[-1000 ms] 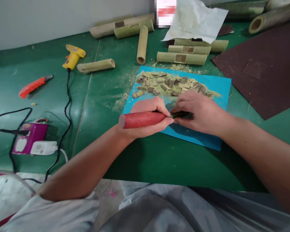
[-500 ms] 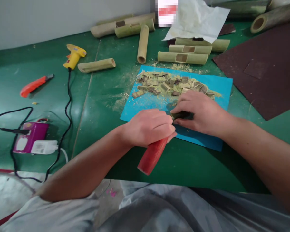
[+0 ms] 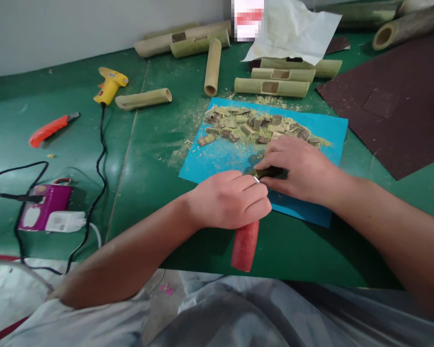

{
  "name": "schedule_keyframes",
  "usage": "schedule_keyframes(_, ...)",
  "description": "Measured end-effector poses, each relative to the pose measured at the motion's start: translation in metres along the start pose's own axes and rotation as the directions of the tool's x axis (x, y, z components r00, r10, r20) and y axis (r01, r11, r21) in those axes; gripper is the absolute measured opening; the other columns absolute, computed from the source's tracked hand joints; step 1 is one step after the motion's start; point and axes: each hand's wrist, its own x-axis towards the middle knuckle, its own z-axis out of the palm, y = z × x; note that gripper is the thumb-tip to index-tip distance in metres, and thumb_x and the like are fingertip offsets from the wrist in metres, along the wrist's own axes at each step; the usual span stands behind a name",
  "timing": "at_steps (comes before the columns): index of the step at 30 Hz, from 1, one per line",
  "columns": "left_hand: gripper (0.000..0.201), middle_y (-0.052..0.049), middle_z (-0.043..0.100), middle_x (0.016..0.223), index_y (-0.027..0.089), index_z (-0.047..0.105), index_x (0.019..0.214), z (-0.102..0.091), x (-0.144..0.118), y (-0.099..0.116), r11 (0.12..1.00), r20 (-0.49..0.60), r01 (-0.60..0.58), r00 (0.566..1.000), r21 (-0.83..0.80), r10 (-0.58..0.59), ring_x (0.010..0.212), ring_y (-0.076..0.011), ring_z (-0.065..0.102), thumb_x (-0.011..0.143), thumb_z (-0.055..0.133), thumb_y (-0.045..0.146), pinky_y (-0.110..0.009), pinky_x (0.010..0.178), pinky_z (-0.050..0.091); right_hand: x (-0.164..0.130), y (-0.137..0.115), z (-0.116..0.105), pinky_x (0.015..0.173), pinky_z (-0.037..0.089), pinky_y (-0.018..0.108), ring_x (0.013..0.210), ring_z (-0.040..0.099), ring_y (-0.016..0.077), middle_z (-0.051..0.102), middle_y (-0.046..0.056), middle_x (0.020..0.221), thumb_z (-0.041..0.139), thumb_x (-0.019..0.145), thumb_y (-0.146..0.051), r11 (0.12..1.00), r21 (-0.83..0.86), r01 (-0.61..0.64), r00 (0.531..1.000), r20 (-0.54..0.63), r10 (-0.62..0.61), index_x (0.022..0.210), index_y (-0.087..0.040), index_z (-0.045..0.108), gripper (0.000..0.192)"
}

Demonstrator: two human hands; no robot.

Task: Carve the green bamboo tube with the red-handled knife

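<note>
My left hand [image 3: 235, 200] is closed around a red-handled tool [image 3: 245, 246]. The thick handle sticks out below the fist toward the table's front edge. A small glint of metal shows at the front of the fist, but most of the tool's working end is hidden. Just to the right, my right hand [image 3: 300, 166] grips a short, dark piece of bamboo [image 3: 273, 172] between thumb and fingers, over a blue sheet [image 3: 220, 156]. The two hands nearly meet where metal and bamboo come together. Bamboo chips [image 3: 248, 129] and shavings lie heaped on the sheet beyond them.
At the back lie several bamboo tubes [image 3: 292, 87], some with cut windows, and white paper [image 3: 292, 33]. A dark brown sheet [image 3: 401, 106] lies right. Leftward are a yellow glue gun [image 3: 110, 87], an orange utility knife [image 3: 52, 129] and a purple box [image 3: 54, 197] with cables.
My left fist has shifted slightly right and down and rotated, so the red handle now points more straight toward me. My right hand holds the bamboo in nearly the same place.
</note>
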Motion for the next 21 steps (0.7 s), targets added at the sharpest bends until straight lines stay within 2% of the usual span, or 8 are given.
schedule_keyframes(2, 0.029, 0.004, 0.057, 0.059, 0.022, 0.059, 0.070, 0.001, -0.004, -0.001, 0.999, -0.035, 0.011, 0.999, -0.035, -0.012, 0.054, -0.0122, 0.047, 0.098, 0.065, 0.015, -0.031, 0.051, 0.035, -0.001, 0.001, 0.001, 0.080, 0.043, 0.041, 0.089, 0.058, 0.0258, 0.066, 0.007, 0.089, 0.070, 0.092, -0.031, 1.000, -0.002, 0.010, 1.000, 0.001, -0.010, 0.092, -0.021, 0.077, 0.012)
schedule_keyframes(4, 0.020, 0.005, 0.063, 0.060, 0.022, 0.063, 0.078, 0.000, -0.010, -0.005, 0.981, -0.109, 0.111, 0.986, -0.156, -0.129, 0.054, -0.0110, 0.054, 0.096, 0.069, 0.023, -0.029, 0.051, 0.041, -0.001, 0.001, 0.001, 0.079, 0.042, 0.040, 0.088, 0.058, 0.0255, 0.065, 0.008, 0.089, 0.071, 0.092, -0.031, 1.000, 0.005, 0.018, 1.000, -0.006, -0.018, 0.092, -0.021, 0.077, 0.011)
schedule_keyframes(6, 0.013, 0.004, 0.070, 0.064, 0.024, 0.067, 0.084, -0.001, -0.017, -0.008, 0.886, -0.184, 0.296, 0.908, -0.357, -0.377, 0.055, -0.0112, 0.062, 0.096, 0.068, 0.029, -0.027, 0.052, 0.048, -0.001, 0.001, 0.001, 0.079, 0.042, 0.040, 0.088, 0.058, 0.0251, 0.066, 0.008, 0.090, 0.071, 0.092, -0.030, 1.000, 0.018, 0.014, 1.000, -0.014, -0.014, 0.093, -0.021, 0.077, 0.011)
schedule_keyframes(8, 0.014, 0.002, 0.073, 0.067, 0.026, 0.069, 0.083, -0.003, -0.021, -0.011, 0.733, -0.176, 0.445, 0.782, -0.514, -0.598, 0.056, -0.0129, 0.066, 0.095, 0.065, 0.032, -0.028, 0.053, 0.052, -0.002, 0.000, 0.001, 0.078, 0.041, 0.039, 0.088, 0.057, 0.0248, 0.067, 0.008, 0.090, 0.072, 0.092, -0.031, 1.000, 0.019, 0.005, 1.000, -0.021, -0.004, 0.093, -0.021, 0.077, 0.011)
schedule_keyframes(9, 0.018, 0.001, 0.074, 0.066, 0.026, 0.069, 0.080, -0.003, -0.023, -0.011, 0.675, -0.152, 0.487, 0.739, -0.554, -0.657, 0.055, -0.0135, 0.066, 0.095, 0.063, 0.034, -0.029, 0.052, 0.053, -0.002, 0.000, 0.001, 0.078, 0.041, 0.039, 0.087, 0.057, 0.0247, 0.067, 0.008, 0.089, 0.072, 0.092, -0.031, 1.000, 0.017, 0.001, 1.000, -0.021, 0.000, 0.093, -0.021, 0.077, 0.011)
schedule_keyframes(10, 0.021, 0.000, 0.074, 0.066, 0.026, 0.069, 0.077, -0.003, -0.024, -0.012, 0.642, -0.119, 0.510, 0.723, -0.572, -0.680, 0.054, -0.0137, 0.066, 0.095, 0.062, 0.036, -0.029, 0.051, 0.052, -0.002, -0.001, 0.000, 0.078, 0.041, 0.039, 0.087, 0.057, 0.0245, 0.067, 0.007, 0.089, 0.072, 0.092, -0.031, 1.000, 0.016, -0.003, 1.000, -0.019, 0.003, 0.093, -0.021, 0.078, 0.011)
schedule_keyframes(14, 0.021, 0.000, 0.076, 0.066, 0.025, 0.070, 0.075, 0.001, -0.022, -0.013, 0.598, -0.008, 0.512, 0.755, -0.617, -0.655, 0.054, -0.0121, 0.067, 0.092, 0.063, 0.035, -0.025, 0.050, 0.052, -0.002, -0.002, 0.000, 0.079, 0.042, 0.039, 0.087, 0.058, 0.0246, 0.066, 0.007, 0.088, 0.073, 0.091, -0.030, 1.000, 0.012, -0.018, 1.000, -0.011, 0.018, 0.094, -0.022, 0.078, 0.010)
schedule_keyframes(21, 0.014, 0.003, 0.075, 0.065, 0.024, 0.070, 0.074, 0.004, -0.019, -0.015, 0.612, -0.006, 0.475, 0.787, -0.632, -0.617, 0.052, -0.0099, 0.066, 0.087, 0.065, 0.023, -0.022, 0.050, 0.050, -0.002, -0.002, 0.000, 0.079, 0.043, 0.040, 0.087, 0.058, 0.0248, 0.066, 0.007, 0.088, 0.072, 0.092, -0.031, 1.000, 0.006, -0.015, 1.000, -0.003, 0.015, 0.095, -0.020, 0.078, 0.013)
